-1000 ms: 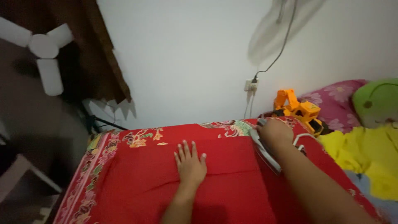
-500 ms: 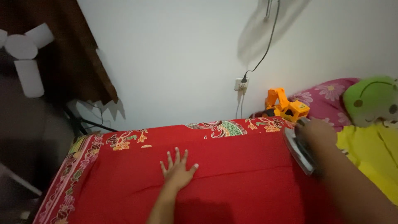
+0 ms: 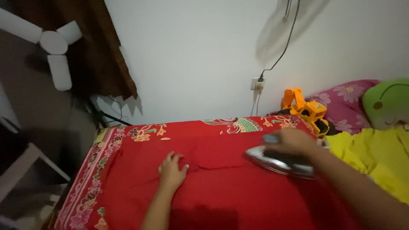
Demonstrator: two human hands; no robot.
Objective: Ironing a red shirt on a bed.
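A red cloth (image 3: 221, 191) with a patterned floral border covers the flat surface in front of me. My left hand (image 3: 171, 170) rests on it left of centre, fingers curled and pinching a small fold. My right hand (image 3: 289, 142) grips the handle of a silver clothes iron (image 3: 277, 162), whose soleplate lies on the cloth with its tip pointing left, toward my left hand. A gap of cloth with a crease lies between the iron's tip and my left hand.
A wall socket (image 3: 257, 83) with plugged cords sits on the white wall. An orange toy digger (image 3: 306, 110), a pink flowered pillow (image 3: 347, 102), a green plush toy (image 3: 387, 102) and yellow fabric (image 3: 370, 153) lie at the right. A white fan (image 3: 53, 47) stands at the left.
My right hand brought the iron from the cloth's right edge leftward onto the middle. My left hand slid left and its flat, spread fingers curled onto the cloth.
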